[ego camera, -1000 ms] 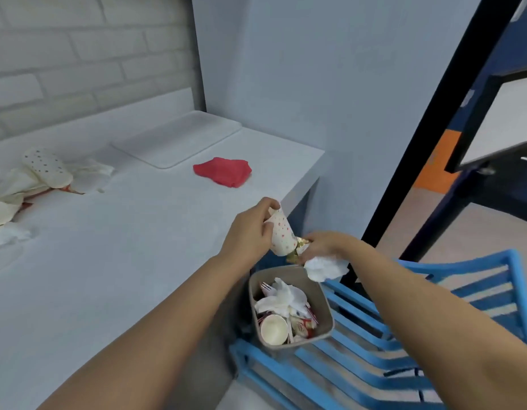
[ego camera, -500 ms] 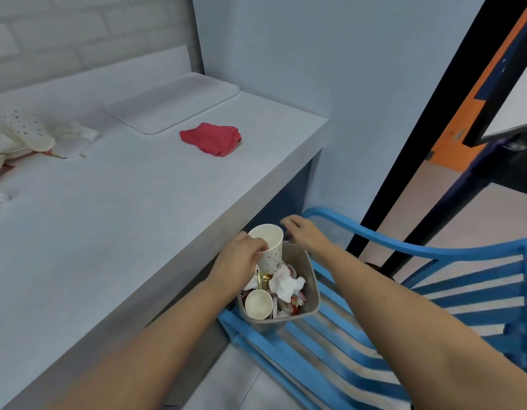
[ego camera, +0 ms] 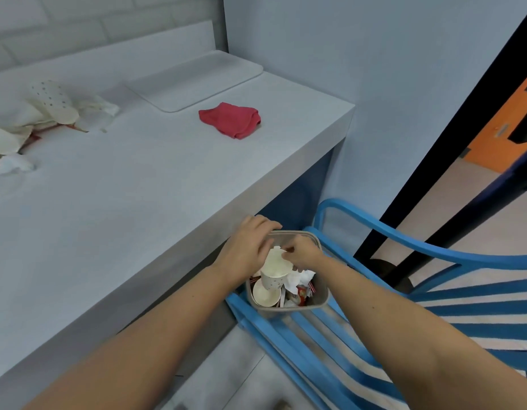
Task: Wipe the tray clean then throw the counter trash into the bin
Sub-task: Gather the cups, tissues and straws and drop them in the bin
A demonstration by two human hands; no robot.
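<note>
A grey bin (ego camera: 322,297) stuffed with cups and wrappers stands on a blue slatted chair (ego camera: 433,255) beside the counter. A white dotted paper cup (ego camera: 273,279) sits tilted in the bin, mouth towards me. My left hand (ego camera: 249,245) curls round the cup's far left side. My right hand (ego camera: 304,255) pinches the cup's torn upper rim. Back on the counter lies the pale tray (ego camera: 197,81), with a crumpled red cloth (ego camera: 230,119) just in front of it. More trash (ego camera: 46,110), dotted cups and napkins, lies at the counter's far left.
The white counter (ego camera: 138,202) ends in an edge close to the bin's left side. A pale blue wall rises behind the chair. To the right, a black door frame (ego camera: 433,161) opens onto a floor with an orange wall beyond.
Both hands came down from above the bin and pushed the dotted cup in among the trash. The tissue my right hand held now lies in the bin. My view tilted down.
</note>
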